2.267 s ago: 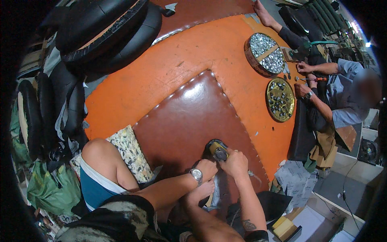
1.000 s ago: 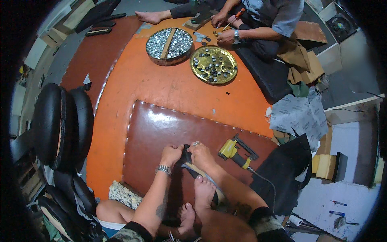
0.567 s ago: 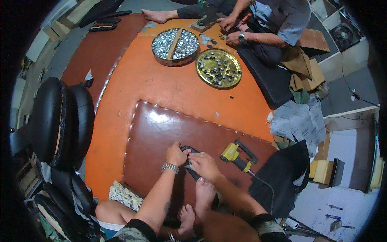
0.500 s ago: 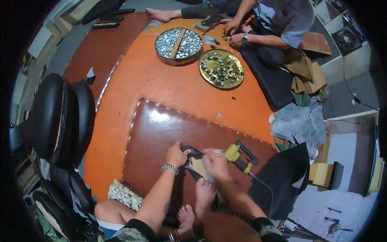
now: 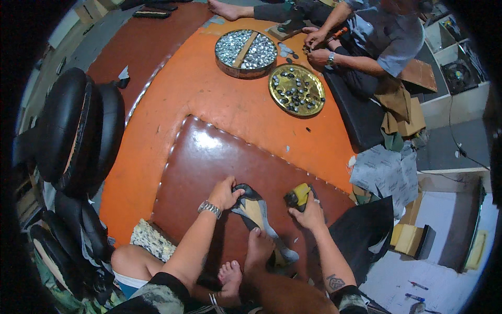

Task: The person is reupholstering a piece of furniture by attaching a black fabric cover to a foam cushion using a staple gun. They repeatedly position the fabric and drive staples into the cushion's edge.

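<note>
My left hand (image 5: 225, 194) grips the top end of a long curved piece (image 5: 253, 212) of tan board with black and grey covering. Its lower part runs down past my bare foot (image 5: 259, 246) over a padded brown board (image 5: 194, 152) edged with studs. My right hand (image 5: 309, 214) is closed around a yellow and black staple gun (image 5: 298, 195), held upright just right of the piece, apart from it. A sheet of black material (image 5: 361, 240) lies beside my right forearm.
A co-worker (image 5: 376, 49) sits at upper right beside a round tin of silver studs (image 5: 230, 49) and a brass tray (image 5: 296, 107) of scattered pieces. Black padded cushions (image 5: 63, 131) are stacked at left. Foam (image 5: 151, 240) lies by my knee. Grey paper (image 5: 376, 175) is heaped at right.
My right hand has left the curved piece, moved right and taken hold of the staple gun, now raised upright. My left hand still holds the piece, whose lower length shows more.
</note>
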Available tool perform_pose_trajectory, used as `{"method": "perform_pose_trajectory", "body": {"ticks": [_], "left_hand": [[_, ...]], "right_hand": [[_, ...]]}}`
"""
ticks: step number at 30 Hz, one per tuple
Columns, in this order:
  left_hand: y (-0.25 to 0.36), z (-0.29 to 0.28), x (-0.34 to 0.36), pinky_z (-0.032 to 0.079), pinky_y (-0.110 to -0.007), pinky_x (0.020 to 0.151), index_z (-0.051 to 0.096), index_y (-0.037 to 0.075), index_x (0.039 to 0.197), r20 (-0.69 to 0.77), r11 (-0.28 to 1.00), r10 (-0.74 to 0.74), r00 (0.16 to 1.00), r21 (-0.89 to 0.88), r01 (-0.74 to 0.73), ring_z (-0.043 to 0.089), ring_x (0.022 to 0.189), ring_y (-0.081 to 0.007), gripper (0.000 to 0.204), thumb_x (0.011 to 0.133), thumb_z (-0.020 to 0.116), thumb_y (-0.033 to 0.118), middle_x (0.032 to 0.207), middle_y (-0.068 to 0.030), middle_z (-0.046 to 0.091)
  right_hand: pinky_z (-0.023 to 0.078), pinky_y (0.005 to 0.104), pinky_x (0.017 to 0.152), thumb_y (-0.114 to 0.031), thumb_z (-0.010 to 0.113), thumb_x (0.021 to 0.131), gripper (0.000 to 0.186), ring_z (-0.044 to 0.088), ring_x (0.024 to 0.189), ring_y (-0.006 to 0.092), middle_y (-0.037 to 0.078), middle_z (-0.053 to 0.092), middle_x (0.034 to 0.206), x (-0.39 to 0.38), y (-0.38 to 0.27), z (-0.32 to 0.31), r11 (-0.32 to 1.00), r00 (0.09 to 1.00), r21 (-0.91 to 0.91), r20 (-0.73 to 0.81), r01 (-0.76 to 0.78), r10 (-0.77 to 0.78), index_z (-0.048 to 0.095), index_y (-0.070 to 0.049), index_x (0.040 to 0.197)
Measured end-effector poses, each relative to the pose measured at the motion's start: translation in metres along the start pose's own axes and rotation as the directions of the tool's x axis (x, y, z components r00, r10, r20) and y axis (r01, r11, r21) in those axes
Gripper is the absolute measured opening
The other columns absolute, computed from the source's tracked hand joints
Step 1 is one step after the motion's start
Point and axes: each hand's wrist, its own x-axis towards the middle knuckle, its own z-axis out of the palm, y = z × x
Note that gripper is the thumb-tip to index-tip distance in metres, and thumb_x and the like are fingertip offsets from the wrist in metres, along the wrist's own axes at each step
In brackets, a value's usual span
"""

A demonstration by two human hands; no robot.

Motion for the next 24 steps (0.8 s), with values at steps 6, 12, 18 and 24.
{"method": "perform_pose_trajectory", "body": {"ticks": [6,12,18,24], "left_hand": [[-0.001,0.0,0.0,0.054,-0.051,0.081,0.06,0.0,0.105,0.018,1.0,-0.005,1.0,-0.022,0.005,0.069,0.094,-0.0478,0.04,0.089,0.083,0.029,0.096,-0.0275,0.071],[-0.001,0.0,0.0,0.054,-0.054,0.083,0.06,0.0,0.107,0.012,1.0,0.001,1.0,-0.026,0.0,0.068,0.097,-0.0494,0.041,0.09,0.083,0.03,0.098,-0.0278,0.072],[0.0,0.0,-0.001,0.053,-0.055,0.085,0.059,0.001,0.108,0.025,0.999,-0.005,1.0,-0.032,0.006,0.068,0.1,-0.0482,0.04,0.09,0.082,0.029,0.102,-0.0263,0.072],[0.0,0.002,-0.001,0.053,-0.055,0.084,0.059,0.002,0.107,-0.002,0.998,-0.022,1.0,-0.056,0.021,0.068,0.099,-0.0473,0.039,0.09,0.082,0.029,0.1,-0.0259,0.072]], "right_hand": [[0.043,0.0574,0.113,-0.021,0.081,0.085,0.059,0.065,0.123,0.0376,0.017,0.072,0.123,0.005,-0.05,-0.066,0.914,0.926,-0.17,0.157,0.368,-0.343,0.066,-0.021,0.142],[0.037,0.0579,0.111,-0.01,0.088,0.068,0.065,0.067,0.116,0.0277,0.006,0.076,0.106,0.032,-0.105,-0.067,0.603,0.701,-0.368,0.254,0.707,-0.667,0.076,-0.026,0.13],[0.037,0.0599,0.113,-0.014,0.083,0.076,0.05,0.067,0.116,0.0285,0.007,0.076,0.105,0.042,-0.126,-0.056,0.577,0.673,-0.35,0.317,0.738,-0.669,0.079,-0.025,0.124],[0.042,0.0564,0.11,-0.014,0.08,0.079,0.04,0.068,0.117,0.0295,0.011,0.076,0.108,0.045,-0.146,-0.054,0.59,0.719,-0.415,0.336,0.693,-0.608,0.079,-0.018,0.12]]}}
